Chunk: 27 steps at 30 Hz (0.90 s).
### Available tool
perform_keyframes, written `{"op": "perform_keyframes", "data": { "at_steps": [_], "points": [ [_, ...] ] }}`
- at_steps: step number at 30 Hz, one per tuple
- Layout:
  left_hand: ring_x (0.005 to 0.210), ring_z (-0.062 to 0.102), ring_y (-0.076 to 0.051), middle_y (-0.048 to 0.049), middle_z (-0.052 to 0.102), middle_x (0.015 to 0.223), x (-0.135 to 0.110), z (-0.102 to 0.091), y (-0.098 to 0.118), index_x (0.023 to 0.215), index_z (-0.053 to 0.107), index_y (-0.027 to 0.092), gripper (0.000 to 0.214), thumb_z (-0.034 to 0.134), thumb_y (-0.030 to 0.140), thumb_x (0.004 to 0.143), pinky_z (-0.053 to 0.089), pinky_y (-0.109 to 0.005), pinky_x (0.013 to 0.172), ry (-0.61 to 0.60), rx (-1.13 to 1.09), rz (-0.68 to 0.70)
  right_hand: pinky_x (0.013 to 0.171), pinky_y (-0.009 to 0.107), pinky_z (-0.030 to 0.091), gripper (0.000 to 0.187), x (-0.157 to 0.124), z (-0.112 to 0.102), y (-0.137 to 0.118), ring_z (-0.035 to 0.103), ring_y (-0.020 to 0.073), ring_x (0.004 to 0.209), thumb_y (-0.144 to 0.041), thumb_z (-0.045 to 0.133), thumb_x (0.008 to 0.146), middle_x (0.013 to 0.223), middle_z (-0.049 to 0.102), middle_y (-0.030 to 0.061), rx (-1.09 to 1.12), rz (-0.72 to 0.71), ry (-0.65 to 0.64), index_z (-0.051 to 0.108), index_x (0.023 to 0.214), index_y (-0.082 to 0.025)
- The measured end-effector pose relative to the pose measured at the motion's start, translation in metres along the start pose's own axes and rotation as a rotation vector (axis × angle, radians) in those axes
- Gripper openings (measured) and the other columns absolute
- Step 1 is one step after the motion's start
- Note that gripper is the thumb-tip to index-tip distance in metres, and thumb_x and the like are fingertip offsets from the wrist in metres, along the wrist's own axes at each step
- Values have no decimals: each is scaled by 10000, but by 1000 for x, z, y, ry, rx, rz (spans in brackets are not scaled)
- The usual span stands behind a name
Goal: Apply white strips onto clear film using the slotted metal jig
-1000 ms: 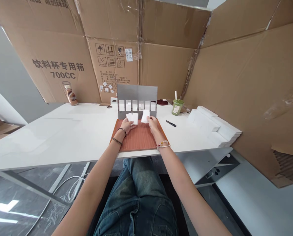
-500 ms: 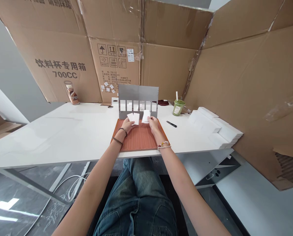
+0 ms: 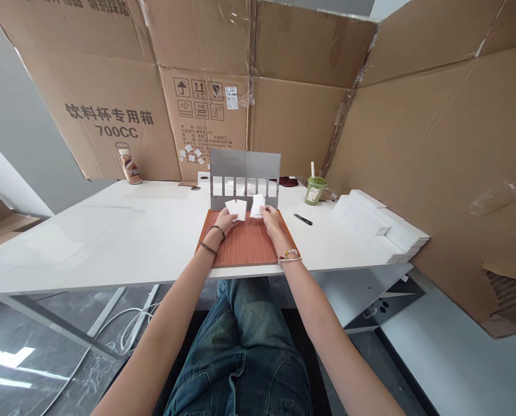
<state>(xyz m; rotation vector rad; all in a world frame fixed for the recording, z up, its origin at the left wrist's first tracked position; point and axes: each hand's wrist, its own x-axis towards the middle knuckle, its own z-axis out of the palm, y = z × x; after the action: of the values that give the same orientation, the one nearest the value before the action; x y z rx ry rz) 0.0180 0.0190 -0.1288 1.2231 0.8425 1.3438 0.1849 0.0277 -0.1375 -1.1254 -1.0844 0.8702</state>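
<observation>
My left hand (image 3: 224,222) is closed on a small fan of white cards (image 3: 236,208) over the far end of a reddish-brown board (image 3: 245,245). My right hand (image 3: 270,216) pinches another white card (image 3: 256,205) just to the right. Both hands are close in front of an upright grey metal plate (image 3: 244,164) with a row of rectangular slots along its lower half; white shows through the slots.
A white table (image 3: 123,234) carries a green cup with a white straw (image 3: 314,189), a black pen (image 3: 302,219), stacked white flat boxes (image 3: 379,225) at right and a brown jar (image 3: 127,163) at left. Cardboard walls (image 3: 284,86) surround the back and right.
Nothing has visibly changed with the hands or cards; only the camera view has shifted slightly.
</observation>
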Motion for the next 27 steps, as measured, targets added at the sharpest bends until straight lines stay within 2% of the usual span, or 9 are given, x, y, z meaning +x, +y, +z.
{"op": "perform_keyframes", "data": {
  "at_steps": [10,21,27],
  "points": [
    [885,615,-173,-70,607,1070,-3,3,4,1115,571,136,268,576,299,903,547,-357,756,-17,-13,-17,775,353,527,249,0,-1,1,615,166,868,-354,569,920,1002,623,49,-7,-15,-13,601,1024,-130],
    [827,617,-153,-56,618,1010,-1,4,2,1077,582,129,237,578,289,903,550,-328,716,-18,-23,-26,786,362,534,244,3,0,2,615,174,898,-330,573,920,1041,617,57,-18,-7,-10,595,1062,-133],
    [846,620,-160,-63,617,1031,1,2,0,1092,579,131,255,573,305,905,552,-335,722,28,-2,-39,777,355,536,243,1,1,1,617,171,886,-332,573,919,1032,619,55,-10,5,-16,597,1054,-132]
  ]
}}
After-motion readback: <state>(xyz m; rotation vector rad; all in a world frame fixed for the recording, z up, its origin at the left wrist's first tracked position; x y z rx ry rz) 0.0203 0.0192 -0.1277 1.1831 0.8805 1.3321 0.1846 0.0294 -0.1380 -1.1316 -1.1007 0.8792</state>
